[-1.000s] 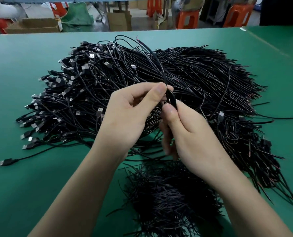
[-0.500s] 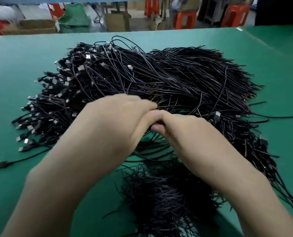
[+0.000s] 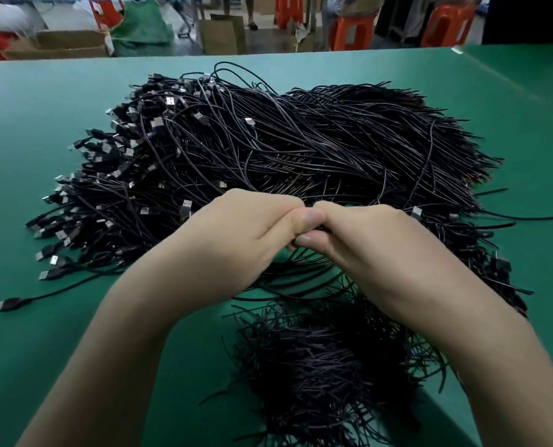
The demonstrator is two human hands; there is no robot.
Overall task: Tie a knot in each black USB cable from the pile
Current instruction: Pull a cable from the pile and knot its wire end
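between left hand (image 3: pixel 236 233) and right hand (image 3: pixel 375 240), curled fingers (image 3: pixel 305 241) touching, grasp hidden

Single head-worn wide-angle view, facing forward and down, close over left hand (image 3: pixel 236 233) and right hand (image 3: pixel 375 240), flat green counter (image 3: pixel 42 124) ending near top edge
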